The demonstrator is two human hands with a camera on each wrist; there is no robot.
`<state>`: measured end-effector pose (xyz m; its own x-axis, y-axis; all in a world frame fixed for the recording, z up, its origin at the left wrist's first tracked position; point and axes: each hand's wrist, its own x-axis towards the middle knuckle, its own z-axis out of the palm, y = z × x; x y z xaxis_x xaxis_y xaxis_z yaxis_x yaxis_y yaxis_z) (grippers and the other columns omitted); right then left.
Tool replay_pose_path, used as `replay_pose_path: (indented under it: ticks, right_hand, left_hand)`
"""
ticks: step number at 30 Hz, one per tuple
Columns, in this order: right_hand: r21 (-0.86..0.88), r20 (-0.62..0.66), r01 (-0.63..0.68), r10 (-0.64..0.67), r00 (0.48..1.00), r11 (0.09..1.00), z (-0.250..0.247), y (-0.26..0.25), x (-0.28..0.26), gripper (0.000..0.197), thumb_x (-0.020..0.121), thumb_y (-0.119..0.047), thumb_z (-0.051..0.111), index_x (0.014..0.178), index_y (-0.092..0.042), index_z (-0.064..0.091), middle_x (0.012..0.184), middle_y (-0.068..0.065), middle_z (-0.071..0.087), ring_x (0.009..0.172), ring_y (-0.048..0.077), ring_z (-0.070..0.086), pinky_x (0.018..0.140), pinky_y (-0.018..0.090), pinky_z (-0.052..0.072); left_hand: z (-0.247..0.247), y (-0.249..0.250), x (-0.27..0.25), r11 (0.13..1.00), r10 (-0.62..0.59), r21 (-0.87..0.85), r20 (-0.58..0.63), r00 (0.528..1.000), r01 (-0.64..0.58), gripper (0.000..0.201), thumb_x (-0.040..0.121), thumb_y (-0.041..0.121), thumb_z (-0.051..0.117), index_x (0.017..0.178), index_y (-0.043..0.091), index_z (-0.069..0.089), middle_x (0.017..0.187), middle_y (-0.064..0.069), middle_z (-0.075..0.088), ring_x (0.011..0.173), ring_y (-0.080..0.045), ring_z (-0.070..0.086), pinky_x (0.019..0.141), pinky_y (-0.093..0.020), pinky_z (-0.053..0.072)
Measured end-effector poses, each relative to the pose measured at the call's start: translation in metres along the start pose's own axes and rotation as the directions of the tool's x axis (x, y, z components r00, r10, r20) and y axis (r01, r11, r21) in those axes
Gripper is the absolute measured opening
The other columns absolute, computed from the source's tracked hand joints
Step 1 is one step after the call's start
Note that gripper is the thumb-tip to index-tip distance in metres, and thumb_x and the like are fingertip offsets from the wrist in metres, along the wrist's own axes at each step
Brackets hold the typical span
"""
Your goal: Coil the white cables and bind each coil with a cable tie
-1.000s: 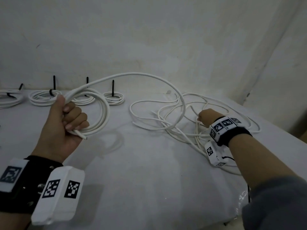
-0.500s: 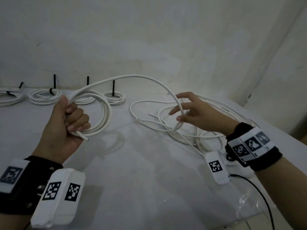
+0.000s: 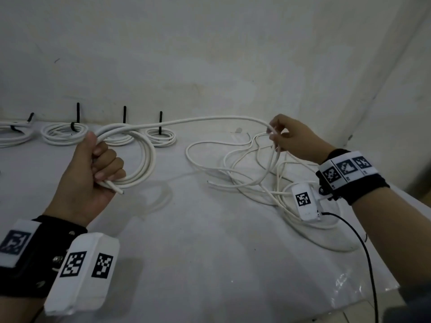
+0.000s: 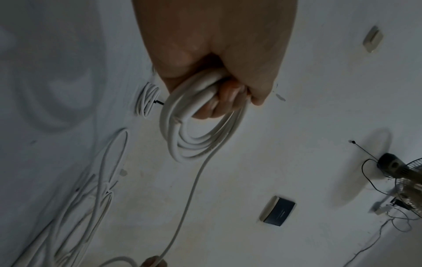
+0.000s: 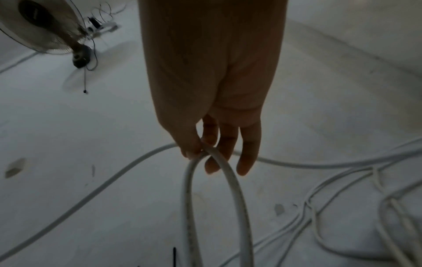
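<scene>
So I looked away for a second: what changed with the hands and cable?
The right hand left the loose pile, pinched the cable and drew it out to the right. The left hand still grips the coil; the tied coils stayed put.

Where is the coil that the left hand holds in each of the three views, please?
Head: coil at left, in the left hand.
Left wrist: coil at centre, below the fist.
Right wrist: not in it.
Shared landmark: the cable running to the right hand.

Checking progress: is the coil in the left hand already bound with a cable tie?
No, the coil gripped by the left hand shows bare white loops, no tie.
</scene>
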<state>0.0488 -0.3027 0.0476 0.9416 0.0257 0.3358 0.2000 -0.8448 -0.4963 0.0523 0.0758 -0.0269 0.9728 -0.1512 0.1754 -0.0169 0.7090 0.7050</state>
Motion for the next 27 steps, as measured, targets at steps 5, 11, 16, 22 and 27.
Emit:
replay_pose_path:
  ticks: [5, 11, 16, 22, 27]
  right_hand:
    - [0.242, 0.120, -0.159, 0.133, 0.984, 0.957, 0.000, 0.012, -0.009, 0.013, 0.093, -0.007, 0.057, 0.080, -0.007, 0.058, 0.081, 0.009, 0.060, 0.081, 0.029, 0.072, 0.070, 0.036, 0.060]
    - [-0.152, -0.087, 0.034, -0.047, 0.995, 0.988, -0.016, 0.010, 0.003, 0.013, 0.099, -0.013, 0.045, 0.103, -0.010, 0.058, 0.081, 0.008, 0.054, 0.056, 0.009, 0.054, 0.054, 0.012, 0.043]
    - [-0.271, 0.101, -0.007, 0.035, 0.994, 0.963, -0.034, 0.019, 0.004, 0.034, 0.093, 0.004, 0.040, 0.099, -0.023, 0.060, 0.078, 0.000, 0.056, 0.067, 0.012, 0.058, 0.067, 0.025, 0.047]
    - [-0.261, -0.001, -0.142, 0.146, 0.989, 0.955, -0.043, 0.025, -0.010, 0.019, 0.097, -0.004, 0.042, 0.086, -0.012, 0.055, 0.078, 0.000, 0.060, 0.074, 0.030, 0.068, 0.064, 0.033, 0.055]
    - [-0.456, -0.082, 0.023, -0.068, 0.994, 0.889, -0.068, 0.012, -0.014, 0.022, 0.101, -0.013, 0.039, 0.109, -0.011, 0.060, 0.092, 0.012, 0.051, 0.065, 0.023, 0.054, 0.060, 0.030, 0.046]
  left_hand:
    - [0.001, 0.001, -0.001, 1.000, 0.001, -0.001, -0.015, 1.000, -0.001, 0.038, 0.084, 0.042, 0.047, 0.052, 0.025, 0.039, 0.039, 0.009, 0.025, 0.044, -0.009, 0.009, 0.039, -0.013, 0.022]
    - [0.001, -0.004, -0.001, 0.996, -0.027, 0.081, -0.027, 0.999, 0.029, 0.041, 0.085, 0.045, 0.045, 0.049, 0.026, 0.040, 0.039, 0.009, 0.024, 0.046, -0.010, 0.008, 0.041, -0.014, 0.020]
    - [-0.002, -0.002, 0.001, 0.998, -0.015, 0.054, -0.030, 0.999, 0.016, 0.038, 0.083, 0.043, 0.047, 0.050, 0.025, 0.040, 0.044, 0.007, 0.014, 0.046, -0.009, 0.008, 0.040, -0.013, 0.021]
    - [0.000, -0.005, 0.001, 0.996, -0.032, 0.082, -0.011, 0.999, 0.033, 0.039, 0.084, 0.045, 0.046, 0.050, 0.026, 0.040, 0.039, 0.008, 0.021, 0.045, -0.010, 0.008, 0.041, -0.013, 0.020]
    - [0.002, -0.008, -0.002, 0.995, -0.031, 0.100, 0.014, 0.999, 0.029, 0.037, 0.081, 0.045, 0.048, 0.051, 0.025, 0.039, 0.053, 0.005, 0.007, 0.045, -0.010, 0.008, 0.042, -0.014, 0.019]
